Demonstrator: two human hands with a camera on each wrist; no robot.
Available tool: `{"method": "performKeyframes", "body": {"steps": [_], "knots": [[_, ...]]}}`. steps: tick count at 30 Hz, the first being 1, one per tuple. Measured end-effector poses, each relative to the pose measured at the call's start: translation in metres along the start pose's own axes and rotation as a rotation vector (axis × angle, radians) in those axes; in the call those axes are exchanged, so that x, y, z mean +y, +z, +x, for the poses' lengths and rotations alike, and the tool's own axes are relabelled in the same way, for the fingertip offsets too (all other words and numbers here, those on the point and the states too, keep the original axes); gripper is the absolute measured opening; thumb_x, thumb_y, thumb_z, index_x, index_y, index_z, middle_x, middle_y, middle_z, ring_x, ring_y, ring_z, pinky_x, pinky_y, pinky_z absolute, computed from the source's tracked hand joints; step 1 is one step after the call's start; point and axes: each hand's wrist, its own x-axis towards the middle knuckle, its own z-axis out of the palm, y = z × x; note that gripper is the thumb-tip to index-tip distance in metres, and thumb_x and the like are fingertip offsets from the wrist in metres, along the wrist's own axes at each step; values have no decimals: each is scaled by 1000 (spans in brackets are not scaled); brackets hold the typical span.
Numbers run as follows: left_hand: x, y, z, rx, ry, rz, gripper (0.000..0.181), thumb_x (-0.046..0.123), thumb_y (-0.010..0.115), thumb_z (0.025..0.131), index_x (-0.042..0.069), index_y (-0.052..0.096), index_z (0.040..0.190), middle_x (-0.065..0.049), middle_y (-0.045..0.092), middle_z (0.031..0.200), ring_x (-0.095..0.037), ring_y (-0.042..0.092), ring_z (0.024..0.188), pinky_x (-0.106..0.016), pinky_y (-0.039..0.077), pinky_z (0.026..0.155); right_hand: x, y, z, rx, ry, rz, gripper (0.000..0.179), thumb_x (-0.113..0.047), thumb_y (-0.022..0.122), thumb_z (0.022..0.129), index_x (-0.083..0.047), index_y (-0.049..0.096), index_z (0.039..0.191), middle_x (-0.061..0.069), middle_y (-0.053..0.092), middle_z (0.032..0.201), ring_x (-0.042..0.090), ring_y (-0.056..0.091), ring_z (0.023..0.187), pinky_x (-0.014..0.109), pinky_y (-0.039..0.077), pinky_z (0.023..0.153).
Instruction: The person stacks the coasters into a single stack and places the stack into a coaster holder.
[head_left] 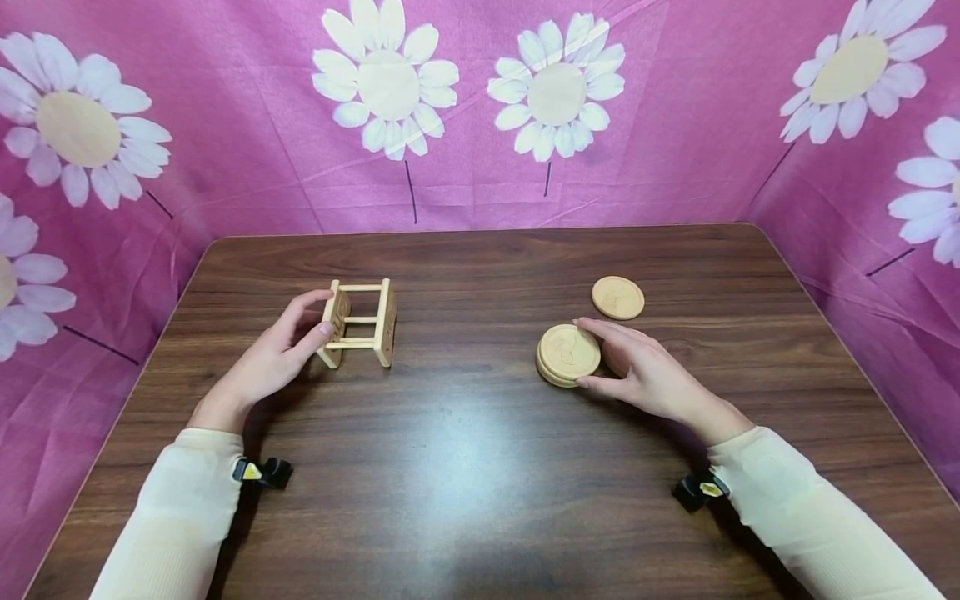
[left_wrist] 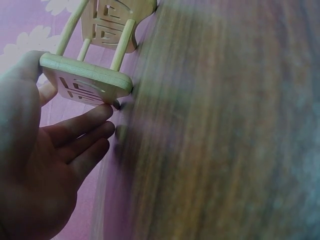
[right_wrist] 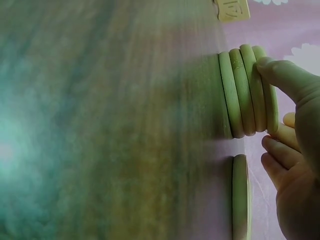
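Observation:
A pale wooden coaster holder (head_left: 362, 320), with cut-out side panels joined by round bars, stands on the left part of the table. My left hand (head_left: 272, 354) grips its left panel between thumb and fingers; the left wrist view shows the panel's cut-outs (left_wrist: 82, 90) close by. To the right, several round wooden coasters (head_left: 570, 350) lie stacked. At that stack's right side, my right hand (head_left: 648, 371) holds the top coaster by its rim, the thumb (right_wrist: 287, 75) on its edge in the right wrist view. Behind that hand, a single coaster (head_left: 618, 297) lies flat on the table.
The dark wood-grain table (head_left: 457, 467) reflects a bright patch of light near its middle. Pink cloth (head_left: 472, 183) printed with white daisies hangs along the back and both sides of the table.

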Motion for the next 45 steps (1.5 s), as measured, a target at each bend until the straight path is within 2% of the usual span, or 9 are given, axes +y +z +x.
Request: {"method": "performKeyframes", "body": {"steps": [7, 13, 15, 18, 23, 28, 37, 41, 45], "knots": [[0, 0, 1, -2, 3, 10, 51, 22, 53, 115, 18, 37, 163, -27, 67, 139, -20, 59, 125, -12, 41, 99, 0, -1, 1, -18, 3, -4, 81, -15, 93, 84, -6, 56, 156, 19, 63, 153, 43, 58, 142, 60, 41, 116], [0, 1, 2, -3, 14, 1, 51, 21, 53, 115, 18, 37, 163, -27, 67, 138, 2, 57, 120, -10, 40, 99, 0, -2, 0, -23, 12, 6, 81, -15, 94, 84, -8, 56, 155, 18, 63, 153, 44, 57, 142, 63, 41, 115], [0, 1, 2, -2, 17, -4, 51, 21, 53, 115, 17, 38, 163, -28, 67, 137, 8, 56, 117, -10, 39, 99, 0, -2, -1, -28, 17, 8, 81, -16, 94, 84, -8, 56, 156, 18, 63, 153, 43, 57, 142, 60, 41, 116], [0, 2, 2, -1, 17, -8, 50, 21, 53, 115, 17, 38, 163, -28, 68, 137, 9, 55, 116, -9, 39, 99, 0, -3, -1, -34, 24, 30, 81, -16, 93, 86, -7, 54, 157, 17, 62, 155, 40, 55, 144, 39, 38, 124], [-1, 2, 2, -3, 13, -13, 51, 21, 53, 115, 17, 37, 163, -28, 67, 137, 9, 55, 116, -9, 40, 99, 1, -9, -3, -6, 45, 105, 76, -12, 89, 89, -8, 55, 157, 13, 63, 155, 5, 47, 149, 5, 24, 119], [-2, 2, 1, 7, 20, -21, 50, 19, 53, 115, 15, 38, 163, -29, 67, 136, 8, 56, 115, -8, 40, 97, 2, -15, -6, 33, 48, 122, 73, -8, 88, 89, -8, 57, 155, 13, 66, 151, -15, 40, 143, 4, 25, 117], [0, 1, 1, 4, 17, -21, 50, 20, 53, 115, 15, 38, 162, -30, 67, 135, 7, 56, 114, -7, 40, 96, 6, -21, -18, 49, 109, 112, 72, -10, 87, 91, -10, 57, 156, 13, 66, 151, -16, 46, 137, 2, 29, 111], [-1, 2, 1, 5, 19, -25, 50, 19, 53, 115, 15, 37, 162, -30, 67, 135, 8, 57, 114, -7, 41, 96, 8, -23, -23, 60, 122, 98, 72, -8, 87, 90, -7, 57, 155, 17, 69, 146, -7, 56, 120, 5, 38, 98], [-2, 2, 1, 5, 24, -32, 50, 19, 53, 115, 15, 38, 162, -30, 67, 135, 9, 57, 114, -7, 41, 96, 11, -27, -28, 72, 138, 92, 72, -7, 88, 89, -5, 58, 154, 20, 70, 143, -15, 52, 124, 1, 35, 101]]}}
